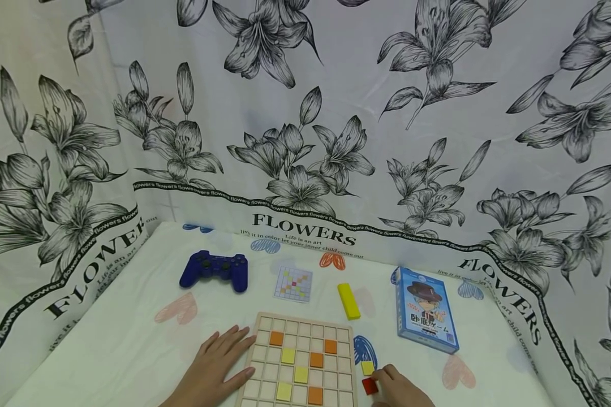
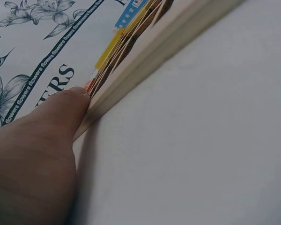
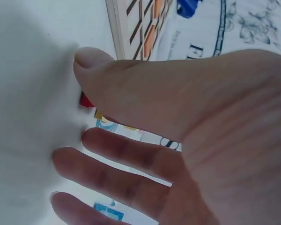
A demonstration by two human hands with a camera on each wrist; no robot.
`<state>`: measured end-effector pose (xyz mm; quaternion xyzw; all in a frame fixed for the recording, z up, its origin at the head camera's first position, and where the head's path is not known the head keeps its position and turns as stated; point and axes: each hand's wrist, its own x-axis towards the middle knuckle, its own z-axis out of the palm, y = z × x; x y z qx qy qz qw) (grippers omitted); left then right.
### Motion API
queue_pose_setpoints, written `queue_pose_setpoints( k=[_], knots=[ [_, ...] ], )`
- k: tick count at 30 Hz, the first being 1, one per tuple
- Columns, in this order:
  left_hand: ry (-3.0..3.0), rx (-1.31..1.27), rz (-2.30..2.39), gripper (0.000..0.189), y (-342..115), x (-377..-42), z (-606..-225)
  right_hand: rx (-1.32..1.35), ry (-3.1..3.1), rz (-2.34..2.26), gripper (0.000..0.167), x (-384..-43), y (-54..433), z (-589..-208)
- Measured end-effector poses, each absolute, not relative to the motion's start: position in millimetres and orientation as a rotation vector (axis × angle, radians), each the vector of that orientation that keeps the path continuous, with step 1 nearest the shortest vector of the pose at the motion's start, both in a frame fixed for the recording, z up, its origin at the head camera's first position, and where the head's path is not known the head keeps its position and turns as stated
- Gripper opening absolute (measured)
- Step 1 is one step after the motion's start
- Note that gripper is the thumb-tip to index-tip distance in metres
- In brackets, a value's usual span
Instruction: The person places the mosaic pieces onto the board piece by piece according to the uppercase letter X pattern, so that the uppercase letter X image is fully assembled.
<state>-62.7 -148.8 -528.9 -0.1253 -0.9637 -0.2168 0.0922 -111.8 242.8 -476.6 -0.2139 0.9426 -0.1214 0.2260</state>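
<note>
A wooden grid board [image 1: 258, 345] holds several orange tiles [image 1: 316, 360] and yellow tiles [image 1: 288, 355] in its cells. Flat beside its left edge lies my left hand [image 1: 219, 362], fingertips at the frame; its thumb [image 2: 61, 110] touches the board's side in the left wrist view. My right hand [image 1: 399, 387] is down on the cloth right of the board, fingertips right at a red tile [image 1: 369, 386]. A loose yellow tile [image 1: 368, 368] lies just beyond. In the right wrist view a gap separates the thumb [image 3: 112, 84] from the fingers [image 3: 126, 147], with the red tile partly hidden behind the thumb.
Behind the board lie a blue game controller [image 1: 215, 271], a small pattern card [image 1: 293, 284] and a yellow bar [image 1: 348, 301]. A blue card-game box [image 1: 427, 310] lies at the right. Flower-printed curtains [image 1: 305, 141] hang behind and at both sides.
</note>
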Motion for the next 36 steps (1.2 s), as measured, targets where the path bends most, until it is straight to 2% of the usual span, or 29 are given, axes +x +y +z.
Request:
queue_pose_setpoints(
  k=[9, 16, 20, 36],
  knots=[
    [-2.916, -0.365, -0.692, 0.063, -148, -61, -527, -0.568, 2.658, -0.380, 0.028, -111, 238, -481],
    [-2.909, -0.368, -0.690, 0.062, -149, -62, -527, -0.459, 2.699, -0.317, 0.041, -111, 232, -484],
    [-2.905, -0.371, -0.685, 0.062, -149, -62, -527, -0.441, 2.734, -0.311, 0.039, -110, 230, -485],
    [-2.892, -0.381, -0.659, 0.061, -149, -62, -528, -0.701, 2.654, -0.479, 0.028, -114, 246, -485]
  ],
)
